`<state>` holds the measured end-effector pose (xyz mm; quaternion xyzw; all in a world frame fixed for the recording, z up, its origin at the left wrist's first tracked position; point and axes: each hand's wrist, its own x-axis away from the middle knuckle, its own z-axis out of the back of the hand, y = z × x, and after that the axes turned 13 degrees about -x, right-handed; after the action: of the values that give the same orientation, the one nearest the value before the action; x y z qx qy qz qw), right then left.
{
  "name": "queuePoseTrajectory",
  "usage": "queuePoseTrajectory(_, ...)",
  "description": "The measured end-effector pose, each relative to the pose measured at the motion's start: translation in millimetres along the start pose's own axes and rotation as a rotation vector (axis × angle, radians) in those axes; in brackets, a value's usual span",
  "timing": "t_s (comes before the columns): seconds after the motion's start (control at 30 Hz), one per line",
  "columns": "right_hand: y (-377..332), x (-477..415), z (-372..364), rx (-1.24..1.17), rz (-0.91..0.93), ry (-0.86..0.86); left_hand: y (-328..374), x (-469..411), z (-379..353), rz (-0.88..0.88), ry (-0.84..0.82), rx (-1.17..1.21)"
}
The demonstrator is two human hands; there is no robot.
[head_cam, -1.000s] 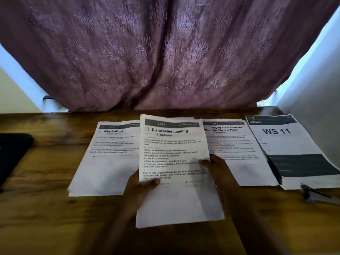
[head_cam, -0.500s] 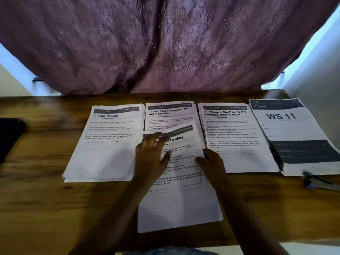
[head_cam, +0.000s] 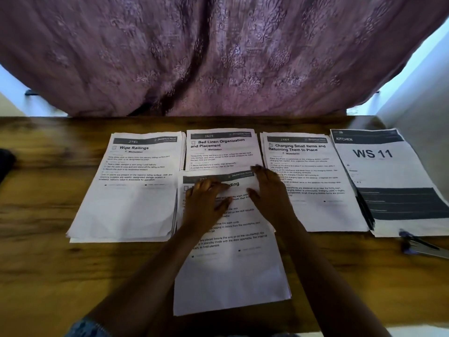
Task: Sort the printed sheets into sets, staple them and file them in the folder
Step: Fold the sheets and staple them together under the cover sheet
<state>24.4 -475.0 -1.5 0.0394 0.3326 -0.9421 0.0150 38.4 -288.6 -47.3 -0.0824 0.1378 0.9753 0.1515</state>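
A mauve patterned curtain (head_cam: 218,57) fills the upper half of the frame, hanging down to the far edge of a wooden table (head_cam: 73,276) that spans the lower half. Four stacks of printed sheets lie in a row across the middle of the table: the "Wipe Railings" stack (head_cam: 131,203) at left, the "Bed Linen Organization and Placement" stack (head_cam: 218,154) at centre, the "Charging Small Items and Returning Them to Place" stack (head_cam: 323,215) to its right, and the "WS 11" stack (head_cam: 388,171), headed KITCHEN, at far right. In front of the centre stack, covering its lower part, lies a fifth set of sheets (head_cam: 230,276) that reaches toward the near edge of the table; its title is mostly hidden and ends in "ding". The left hand (head_cam: 206,203) lies flat on the upper part of this set, fingers straight and spread, gripping nothing. The right hand (head_cam: 269,193) rests at the set's upper right edge with fingers extended, also holding nothing. A blurred blue and metal object (head_cam: 422,246), seemingly a stapler, lies at right below the "WS 11" stack. A dark object (head_cam: 6,161) shows at the left edge.
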Motion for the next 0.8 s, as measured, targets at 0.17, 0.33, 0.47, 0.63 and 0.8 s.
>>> queuePoseTrajectory(0.17, 12, -6, -15, 0.006, -0.010, -0.150, 0, -1, 0, 0.028, -0.021, 0.037)
queuePoseTrajectory(0.33, -4, 8, -6, -0.260, -0.146, 0.194, 4, -2, 5, 0.090, 0.006, 0.173)
queuePoseTrajectory(0.47, -8, 10, -5, -0.424, -0.164, 0.133, 0, -4, -3, 0.113, 0.032, 0.377)
queuePoseTrajectory(0.63, 2, 16, -8, -0.048, 0.282, -0.144, 4, -3, 9, 0.077, 0.112, 0.663)
queuePoseTrajectory(0.8, 8, 26, -4, -0.266, 0.345, -0.130, -4, -3, 0, 0.003, 0.072, 0.267)
